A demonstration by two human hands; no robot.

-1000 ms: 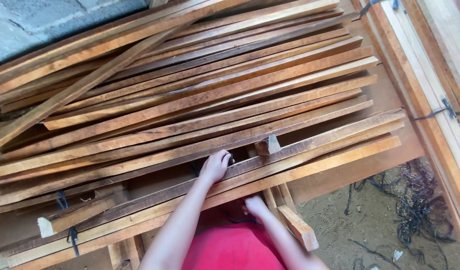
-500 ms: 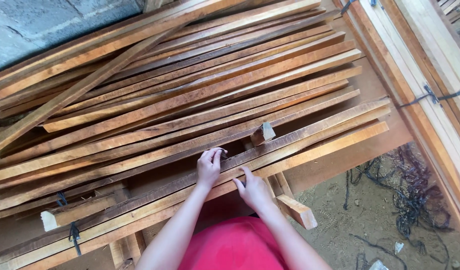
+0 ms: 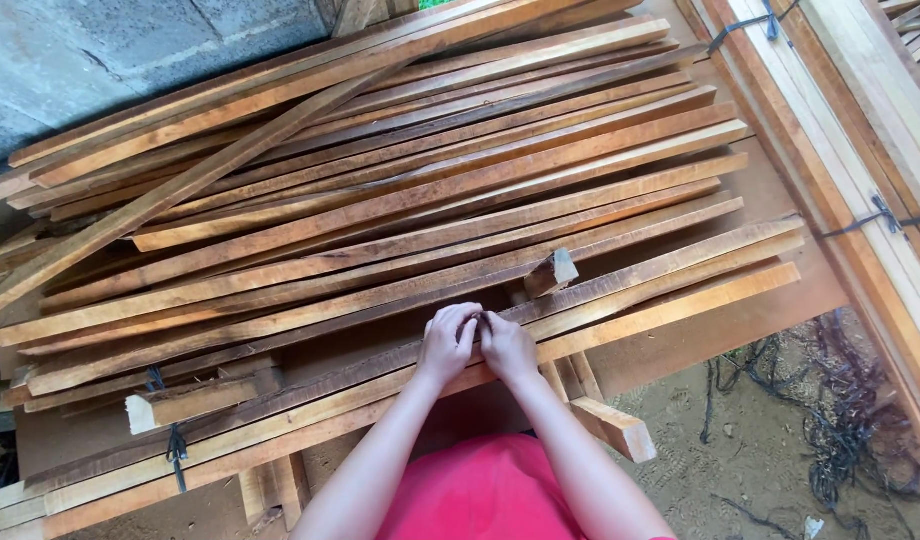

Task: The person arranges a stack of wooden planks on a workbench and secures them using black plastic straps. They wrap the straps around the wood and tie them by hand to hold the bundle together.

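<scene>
1. Head view: both hands are meeting at the middle of the picture, just below centre, over a pile of long wooden slats (image 3: 400, 200) that is lying on a worktop (image 3: 780, 190).
2. The left hand (image 3: 448, 345) is resting on a dark slat (image 3: 620, 285) that is running from 8 o'clock to 2 o'clock; its fingers (image 3: 464, 318) are curling down over the slat's far edge, grasping it.
3. The right hand (image 3: 507, 348) is sitting just beside the left at its 3 o'clock, touching it at the fingertips; its fingers are bending onto the same dark slat, and how tightly they are closing I cannot tell.
4. A short offcut (image 3: 552, 272) is lying tilted on the pile at 1 o'clock from the hands, near them but apart.
5. A pale block (image 3: 612, 428) is sticking out from under the pile at 5 o'clock from the hands.
6. Another block (image 3: 195, 400) with a pale sawn end is lying at 9 o'clock from the hands, low in the pile, with a black strap (image 3: 175, 448) hanging just below it.
7. One slat (image 3: 180, 190) is crossing the others at a steeper slant, at 10 o'clock from the hands.
8. A grey wall (image 3: 100, 60) is showing at 11 o'clock.
9. Pale framed boards (image 3: 860, 130) are running along the right edge, bound with a black tie (image 3: 885, 215).
10. Loose black straps (image 3: 840, 430) are lying on the dirt floor at 4 o'clock.
11. The person's red shirt (image 3: 480, 495) is filling the bottom centre.
</scene>
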